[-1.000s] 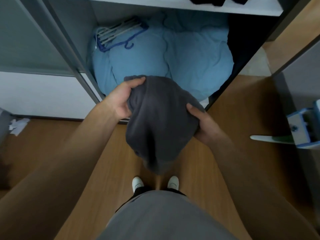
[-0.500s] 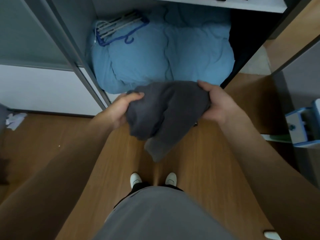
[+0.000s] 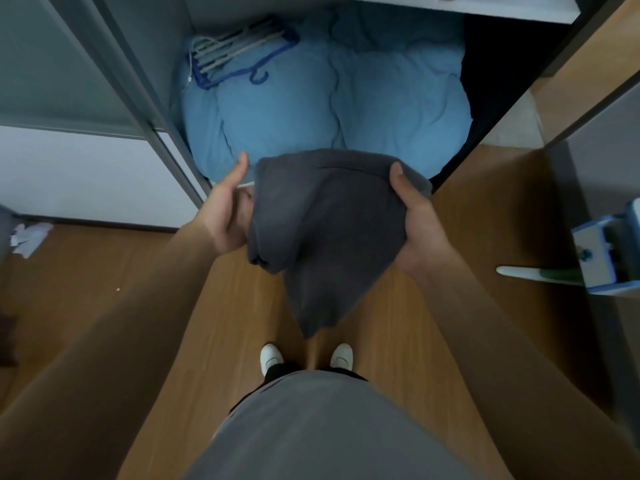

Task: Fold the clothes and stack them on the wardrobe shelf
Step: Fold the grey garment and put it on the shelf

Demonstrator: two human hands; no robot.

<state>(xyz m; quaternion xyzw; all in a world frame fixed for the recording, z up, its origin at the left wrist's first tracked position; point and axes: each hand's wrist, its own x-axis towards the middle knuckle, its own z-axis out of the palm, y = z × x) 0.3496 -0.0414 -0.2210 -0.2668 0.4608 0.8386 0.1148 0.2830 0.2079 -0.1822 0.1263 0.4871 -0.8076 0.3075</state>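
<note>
Left hand (image 3: 225, 216) is shown spread, its thumb now lifted off the dark grey garment (image 3: 325, 216), which is pinched by the right hand (image 3: 419, 223) before the open wardrobe (image 3: 154, 133); folding is judged unfinished, a corner left hanging.

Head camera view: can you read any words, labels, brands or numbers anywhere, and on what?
None readable. The grey garment, blue bedding, hangers and blue and white object show no print; the crumpled paper on the floor is too blurred to tell.
</note>
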